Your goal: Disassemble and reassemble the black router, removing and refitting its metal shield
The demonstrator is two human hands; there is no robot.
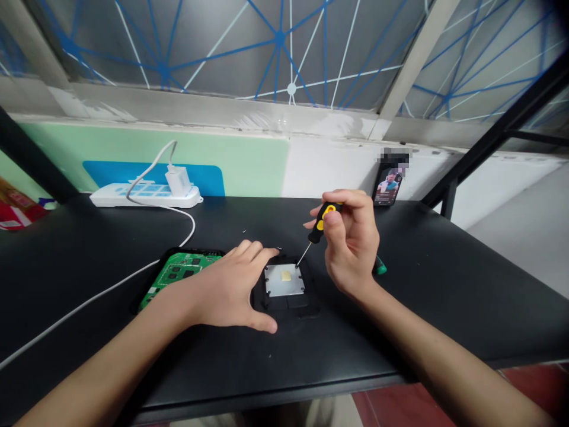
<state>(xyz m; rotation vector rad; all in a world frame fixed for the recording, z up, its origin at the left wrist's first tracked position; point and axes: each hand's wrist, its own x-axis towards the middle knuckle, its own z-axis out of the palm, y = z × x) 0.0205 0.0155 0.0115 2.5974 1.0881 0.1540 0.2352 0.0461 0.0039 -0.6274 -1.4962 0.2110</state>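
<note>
Right hand [353,243]: closed around the black-and-yellow screwdriver [319,228], slanting down and left, with tip at the far right corner of the metal plate [284,289].
Left hand [226,287]: open, fingers spread at the left of the black cover [288,303], thumb out toward the near edge; not closed on anything. Cannot tell how hard, if at all, pressing.
Plate: lying on the black cover, mid-table, between both hands; yellow pad [285,276] near its middle. Dark spots along the edges, probably screws or screw holes; too small to tell which.
Circuit board [175,274]: green, face up in a black case [160,261] just left of the cover, partly hidden under the left forearm.
Done: case apart, board exposed, screwdriver at the plate corner.
Left: plate screws, by the look of it mid-job. Cannot tell whether going in or coming out, nor how many. Cover and board case not joined.
Power strip [106,194]: white, at the wall, with charger [178,179] and white cable [194,225]; no readable print.
Phone [390,188]: propped at the wall, person on screen, text too small to read.
Red packet [18,210]: at far left, lettering blurred.
Brands: none legible.
</note>
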